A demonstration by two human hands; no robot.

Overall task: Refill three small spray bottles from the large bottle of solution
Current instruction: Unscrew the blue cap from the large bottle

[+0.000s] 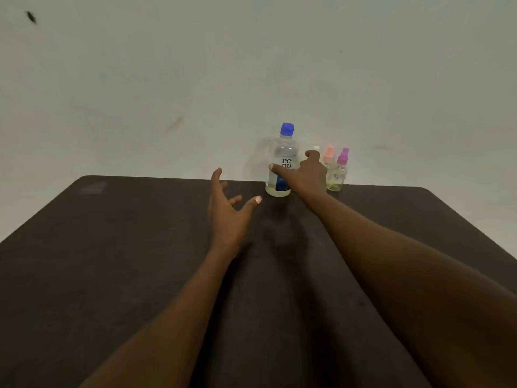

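Note:
The large clear bottle [281, 152], with a blue cap and a part-hidden label, stands upright at the table's far edge. My right hand [306, 175] is at its right side. The thumb lies across the label and the fingers curl round the bottle's right side. Just right of the hand stand small spray bottles: a pink-capped one [328, 156] and a purple-capped one [340, 175]. The white top of a third [316, 148] peeks above my fingers. My left hand [228, 208] hovers over the table left of the large bottle, fingers spread, holding nothing.
The dark table [126, 247] reaches from the near edge up to a plain pale wall [251, 65]. All the bottles are grouped at the table's far edge, right of centre. Both of my forearms stretch across the middle of the tabletop.

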